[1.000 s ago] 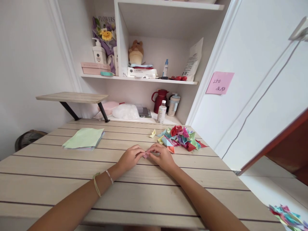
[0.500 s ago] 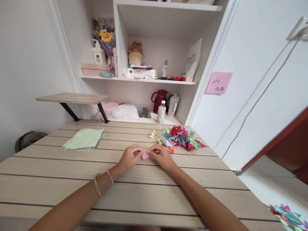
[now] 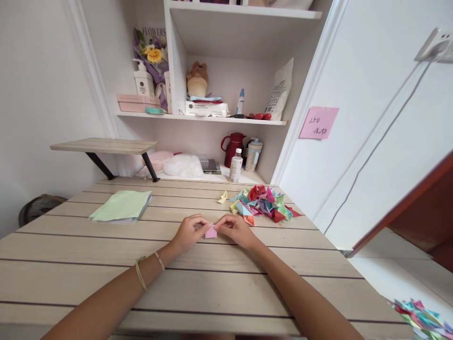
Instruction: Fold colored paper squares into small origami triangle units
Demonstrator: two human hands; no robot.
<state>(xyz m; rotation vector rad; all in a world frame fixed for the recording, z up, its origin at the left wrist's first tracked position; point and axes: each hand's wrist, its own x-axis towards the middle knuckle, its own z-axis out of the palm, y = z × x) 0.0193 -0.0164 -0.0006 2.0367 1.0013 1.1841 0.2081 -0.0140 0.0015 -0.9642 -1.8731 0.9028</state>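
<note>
A small folded piece of pink paper (image 3: 211, 233) lies low over the slatted wooden table between my two hands. My left hand (image 3: 191, 232) pinches its left upper edge between thumb and fingers. From the other side, my right hand (image 3: 234, 228) pinches its right upper edge. The fingers hide part of the top of the paper. Just beyond my right hand is a heap of folded paper pieces (image 3: 264, 203) in many colours. A single yellow folded piece (image 3: 222, 197) sits a little left of that heap.
A stack of paper sheets (image 3: 122, 206), pale green on top, lies at the left. A small raised stand (image 3: 106, 145) is at the back left. Behind the table are a bottle (image 3: 235, 166) and a red jug (image 3: 232, 148). More folded pieces (image 3: 423, 317) are at lower right.
The pink paper has turned slightly and now shows more squarely between my fingertips. Both hands keep their pinch. The whole view has shifted slightly.
</note>
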